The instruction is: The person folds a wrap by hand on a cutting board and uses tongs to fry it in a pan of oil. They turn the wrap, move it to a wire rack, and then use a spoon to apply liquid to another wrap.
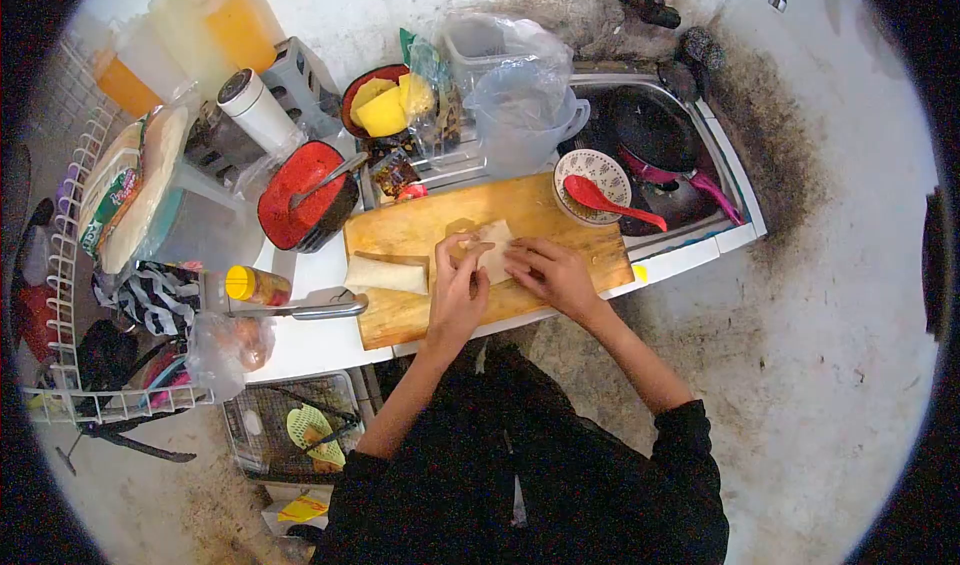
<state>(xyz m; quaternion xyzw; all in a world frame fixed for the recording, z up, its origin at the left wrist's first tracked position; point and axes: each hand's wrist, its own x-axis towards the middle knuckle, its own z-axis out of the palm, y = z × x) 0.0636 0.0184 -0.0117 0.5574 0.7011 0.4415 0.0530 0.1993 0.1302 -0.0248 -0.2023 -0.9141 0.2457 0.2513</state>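
Note:
Over the wooden cutting board (590,255) both hands work at a thin, pale dough wrapper (494,233). My left hand (462,283) has its fingers bent and pinched at the wrapper's left side. From the right, my right hand (553,277) grips its edge with fingertips curled together. Whether anything lies inside the wrapper is hidden by the fingers. Just left of my left hand rests a smooth, whitish oblong piece (386,274), which looks like dough or stacked wrappers. A patterned white bowl (592,173) with a red spoon (612,203) stands at the board's back right corner.
A knife (325,308) and a yellow-lidded jar (258,285) lie left of the board. Behind are a red bowl (300,180) and a clear plastic jug (520,125). A black pan (652,130) sits in the sink at right. A wire rack (65,295) borders the left.

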